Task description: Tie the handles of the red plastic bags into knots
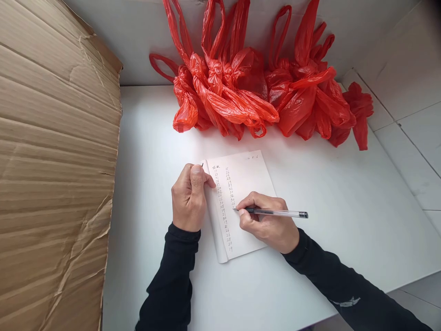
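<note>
While the cardboard sheet [55, 174] fills frame left, left hand [189, 197], curled shut, should pin the notepad [241, 202] at frame centre as right hand [268, 225] pinches the pen [275, 213], tip on the second column.

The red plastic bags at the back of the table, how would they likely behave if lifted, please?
The red plastic bags look thin and crinkled, so probably floppy and light. Their knotted handles should give grip, though the film may be slippery.
</note>
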A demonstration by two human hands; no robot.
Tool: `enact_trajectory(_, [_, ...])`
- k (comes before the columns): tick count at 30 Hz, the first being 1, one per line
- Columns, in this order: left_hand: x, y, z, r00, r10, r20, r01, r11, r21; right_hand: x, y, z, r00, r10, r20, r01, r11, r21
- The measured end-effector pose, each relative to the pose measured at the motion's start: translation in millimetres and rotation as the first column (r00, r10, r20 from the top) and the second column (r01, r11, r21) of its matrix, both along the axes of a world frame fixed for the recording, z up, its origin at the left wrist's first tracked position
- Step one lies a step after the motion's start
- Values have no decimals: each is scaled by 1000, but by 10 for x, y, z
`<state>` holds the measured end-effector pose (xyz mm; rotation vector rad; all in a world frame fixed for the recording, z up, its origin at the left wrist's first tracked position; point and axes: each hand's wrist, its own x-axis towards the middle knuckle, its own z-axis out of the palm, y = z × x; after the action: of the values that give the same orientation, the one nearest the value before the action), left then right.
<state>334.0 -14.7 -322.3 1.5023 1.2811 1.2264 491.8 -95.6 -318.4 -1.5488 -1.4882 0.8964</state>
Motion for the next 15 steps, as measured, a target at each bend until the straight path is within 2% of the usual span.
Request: enact_trajectory(15, [-2, 2, -7, 1000, -2, 16, 2, 1000, -4, 21, -5, -3, 999, -42, -11, 42, 999, -13])
